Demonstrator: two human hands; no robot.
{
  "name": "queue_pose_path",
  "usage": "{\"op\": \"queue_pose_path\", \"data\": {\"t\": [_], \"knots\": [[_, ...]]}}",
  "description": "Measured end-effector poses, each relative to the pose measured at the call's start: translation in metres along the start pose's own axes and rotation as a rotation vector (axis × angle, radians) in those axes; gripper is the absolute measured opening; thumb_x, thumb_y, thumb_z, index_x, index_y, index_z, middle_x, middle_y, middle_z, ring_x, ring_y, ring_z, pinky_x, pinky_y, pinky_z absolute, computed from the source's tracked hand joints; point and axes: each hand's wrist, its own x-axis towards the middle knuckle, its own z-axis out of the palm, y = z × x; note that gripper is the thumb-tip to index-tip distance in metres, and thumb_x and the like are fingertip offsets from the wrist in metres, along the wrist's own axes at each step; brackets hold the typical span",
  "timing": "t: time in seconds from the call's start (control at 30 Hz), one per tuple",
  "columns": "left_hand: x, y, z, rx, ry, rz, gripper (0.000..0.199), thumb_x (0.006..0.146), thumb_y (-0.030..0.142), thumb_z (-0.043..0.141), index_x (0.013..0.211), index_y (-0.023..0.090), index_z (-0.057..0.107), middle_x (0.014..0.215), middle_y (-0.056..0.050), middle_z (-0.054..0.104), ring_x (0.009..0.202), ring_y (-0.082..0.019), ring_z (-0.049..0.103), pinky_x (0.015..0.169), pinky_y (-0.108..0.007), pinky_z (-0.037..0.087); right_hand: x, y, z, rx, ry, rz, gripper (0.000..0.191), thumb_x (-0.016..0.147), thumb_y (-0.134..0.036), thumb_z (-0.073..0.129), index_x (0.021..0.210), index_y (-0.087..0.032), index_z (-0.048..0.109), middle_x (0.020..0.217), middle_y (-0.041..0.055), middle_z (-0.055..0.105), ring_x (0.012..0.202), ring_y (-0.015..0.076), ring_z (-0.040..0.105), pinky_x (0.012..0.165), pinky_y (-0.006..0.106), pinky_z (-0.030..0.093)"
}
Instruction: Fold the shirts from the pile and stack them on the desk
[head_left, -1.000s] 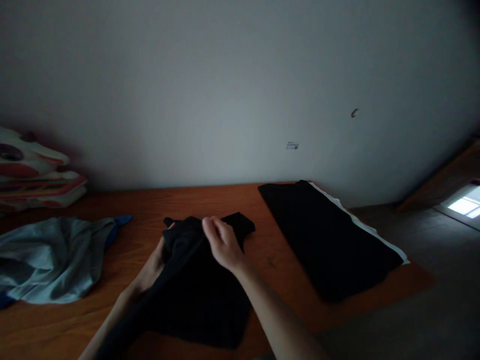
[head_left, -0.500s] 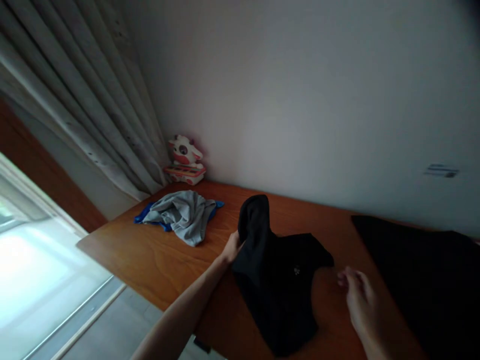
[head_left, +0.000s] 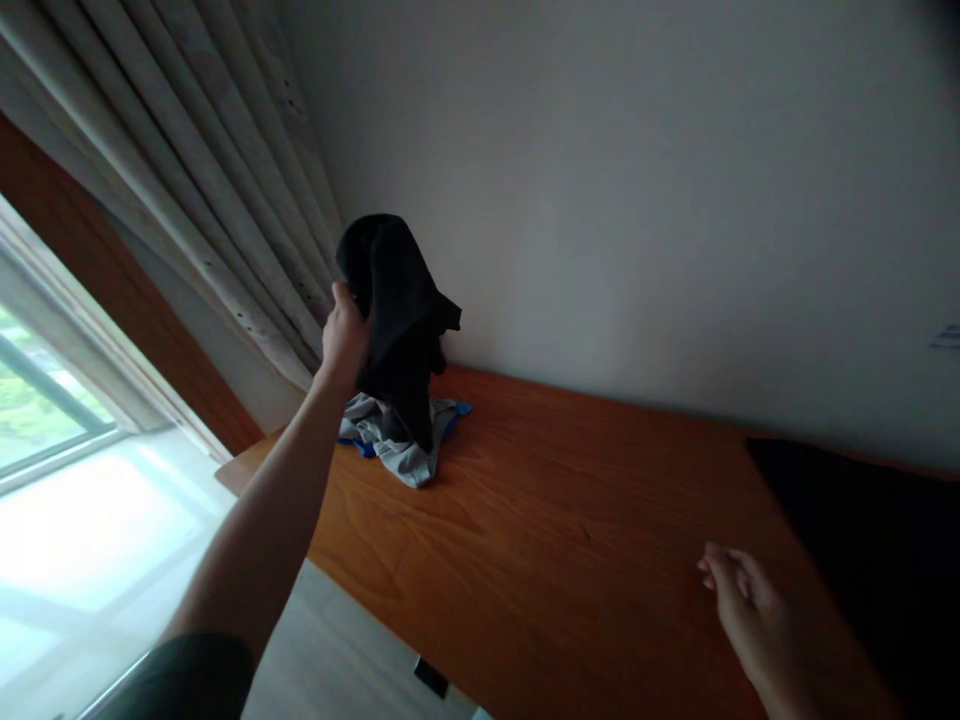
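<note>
A black garment hangs from my left hand, which is closed on its left edge in the air near the curtain. Its lower tip overlaps a crumpled grey cloth with blue parts on the wooden table. Over the right part of the table is my right hand, its fingers curled together with nothing seen in them. To its right lies a large black cloth, flat on the table.
A pale curtain hangs at the left beside a bright window. The grey wall rises behind the table. A small black object shows below the table's front edge.
My left hand has lifted the black garment off the table and carried it left over the grey cloth. The toy cow is now out of sight. The view has shifted left.
</note>
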Motion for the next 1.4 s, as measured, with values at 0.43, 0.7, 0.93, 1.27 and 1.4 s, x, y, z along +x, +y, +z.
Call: {"op": "queue_pose_path", "data": {"t": [0.43,0.7,0.93,1.27,1.4], "knots": [[-0.127,-0.050,0.129,0.400,-0.516,0.214,0.061,0.090,0.033,0.060,0.148,0.021,0.049,0.158,-0.019,0.040,0.146,-0.038,0.036,0.117,-0.050,0.029,0.003,0.009,0.002,-0.015,-0.032,-0.017,0.074,0.063,-0.095,0.051,0.080,-0.024,0.061,0.078,0.0128,0.074,0.071,0.0287,0.069,0.068,0.039,0.054],[-0.098,-0.060,0.112,0.551,-0.489,0.005,0.054,0.094,0.022,0.043,0.147,0.026,0.055,0.138,-0.024,0.056,0.125,-0.046,0.050,0.094,-0.060,0.042,0.004,0.013,0.005,-0.022,-0.068,-0.042,0.069,0.071,-0.090,0.049,0.083,-0.024,0.063,0.082,0.0122,0.075,0.077,0.0290,0.070,0.075,0.040,0.053],[-0.136,-0.050,0.143,0.301,-0.343,0.164,0.054,0.093,0.040,0.046,0.141,0.021,0.058,0.154,-0.023,0.044,0.134,-0.048,0.043,0.101,-0.068,0.039,-0.003,-0.001,0.009,0.071,-0.035,-0.140,0.057,0.083,-0.081,0.046,0.084,-0.025,0.059,0.079,0.0097,0.073,0.078,0.0270,0.070,0.074,0.037,0.053],[-0.244,0.099,0.236,-0.307,-0.578,0.569,0.044,0.096,0.042,0.043,0.123,0.017,0.067,0.145,-0.018,0.058,0.129,-0.034,0.057,0.107,-0.053,0.047,0.001,-0.011,-0.008,-0.010,0.034,-0.245,0.047,0.093,-0.068,0.043,0.086,-0.024,0.058,0.074,0.0046,0.070,0.064,0.0192,0.067,0.062,0.029,0.051],[-0.250,0.106,0.238,-0.453,-0.627,0.620,0.039,0.097,0.044,0.043,0.113,0.021,0.070,0.135,-0.013,0.065,0.121,-0.029,0.063,0.107,-0.047,0.049,0.019,-0.017,-0.082,-0.465,0.128,-0.151,0.033,0.098,-0.052,0.047,0.094,-0.023,0.062,0.091,0.0081,0.073,0.086,0.0225,0.071,0.076,0.031,0.049]]}}
